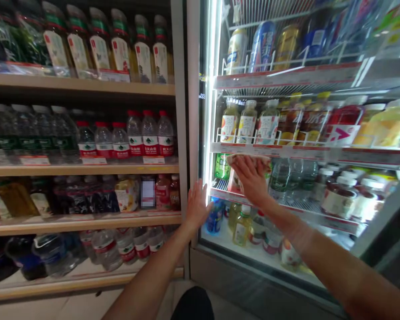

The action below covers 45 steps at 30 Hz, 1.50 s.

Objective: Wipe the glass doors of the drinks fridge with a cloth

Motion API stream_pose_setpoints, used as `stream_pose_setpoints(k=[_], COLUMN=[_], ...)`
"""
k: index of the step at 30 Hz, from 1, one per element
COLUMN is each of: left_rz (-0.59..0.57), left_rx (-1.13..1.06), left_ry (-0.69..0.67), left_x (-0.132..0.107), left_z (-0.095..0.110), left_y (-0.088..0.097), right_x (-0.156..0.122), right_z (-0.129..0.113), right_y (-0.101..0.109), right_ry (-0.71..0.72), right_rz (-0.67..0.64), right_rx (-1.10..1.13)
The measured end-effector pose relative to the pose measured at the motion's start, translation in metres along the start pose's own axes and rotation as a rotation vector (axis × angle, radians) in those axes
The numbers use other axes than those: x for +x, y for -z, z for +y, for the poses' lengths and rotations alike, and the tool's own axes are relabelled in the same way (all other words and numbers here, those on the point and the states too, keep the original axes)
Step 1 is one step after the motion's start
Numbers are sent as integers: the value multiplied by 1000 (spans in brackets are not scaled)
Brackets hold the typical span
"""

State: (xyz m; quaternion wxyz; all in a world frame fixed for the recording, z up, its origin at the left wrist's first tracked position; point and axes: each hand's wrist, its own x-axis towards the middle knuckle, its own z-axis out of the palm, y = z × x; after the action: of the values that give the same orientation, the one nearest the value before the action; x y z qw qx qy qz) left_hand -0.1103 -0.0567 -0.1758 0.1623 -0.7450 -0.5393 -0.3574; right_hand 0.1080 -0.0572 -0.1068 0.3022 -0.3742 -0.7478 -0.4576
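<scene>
My right hand (251, 178) reaches into the lit drinks fridge (195, 133) and is closed on a drink bottle (235, 180) with a pale label, just under the white wire shelf rail (273, 150). A green bottle (222, 166) stands to its left. My left hand (197, 205) lies flat with fingers together against the fridge's left frame, holding nothing. Juice and tea bottles (247, 121) stand in a row on the shelf above my right hand.
The open glass fridge door (383, 222) stands at the right. Wooden shelves (83, 169) at the left carry water bottles (150, 133), oil bottles (120, 44) above and more drinks below. Low in the fridge stand small bottles (242, 224).
</scene>
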Motion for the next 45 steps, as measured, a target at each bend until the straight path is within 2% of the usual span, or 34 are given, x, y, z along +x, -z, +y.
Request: stream_pose_setpoints(k=[1, 4, 6, 10, 11, 12, 15, 16, 17, 20, 22, 23, 26, 27, 28, 31, 32, 33, 36, 37, 38, 42, 43, 45], left_rz=[11, 72, 114, 158, 164, 168, 169, 171, 175, 195, 204, 208, 213, 213, 213, 216, 216, 214, 198, 189, 178, 133, 130, 132], left_rx=[2, 8, 13, 10, 7, 5, -1, -3, -4, -11, -18, -20, -19, -17, -17, -32, -42, -52, -70, -74, -80, -118, -129, -149], left_ry=[-14, -50, -59, -56, -57, -59, -69, -70, -70, -70, -75, -78, -75, -75, -76, -93, -103, -115, -167, -182, -194, -227, -235, -258], left_x=[-1, -3, -2, 0, 0, 1, 3, 4, 6, 10, 13, 15, 17, 18, 18, 20, 20, 20, 21, 22, 22, 28, 30, 34], left_z=[-3, -11, -16, -21, -21, -22, -23, -24, -24, -24, -23, -22, -21, -20, -19, -12, -8, -4, 12, 18, 23, 46, 52, 62], left_y=[-1, -6, -8, -9, -9, -8, -5, -4, -2, 2, 4, 5, 7, 7, 7, 5, 4, 3, 2, 3, 4, 10, 10, 11], right_x=[-2, -14, -10, 19, 21, 21, 14, 15, 19, 41, 48, 47, 31, 26, 22, 8, 1, -6, -23, -23, -19, -2, -6, -27], right_z=[-4, -14, -15, -10, -12, -15, -24, -25, -25, -18, -16, -16, -15, -13, -10, 2, 5, 7, 18, 24, 31, 58, 60, 60], right_y=[-3, -12, -15, -15, -15, -17, -22, -23, -23, -19, -16, -16, -15, -14, -12, -4, -1, 2, 12, 17, 23, 40, 42, 43], right_ry=[69, 396, 453, 126, 94, 124, 385, 423, 404, 164, 103, 142, 392, 421, 392, 134, 104, 136, 386, 407, 361, -68, -94, 12], right_rz=[-7, -73, -96, -48, -44, -47, -84, -85, -74, -28, -26, -36, -69, -68, -61, -45, -45, -54, -89, -89, -75, 57, 61, -1], right_rx=[14, 87, 109, 54, 55, 69, 137, 141, 132, 73, 69, 83, 126, 119, 100, 13, -4, -10, -1, -5, -19, -83, -76, -31])
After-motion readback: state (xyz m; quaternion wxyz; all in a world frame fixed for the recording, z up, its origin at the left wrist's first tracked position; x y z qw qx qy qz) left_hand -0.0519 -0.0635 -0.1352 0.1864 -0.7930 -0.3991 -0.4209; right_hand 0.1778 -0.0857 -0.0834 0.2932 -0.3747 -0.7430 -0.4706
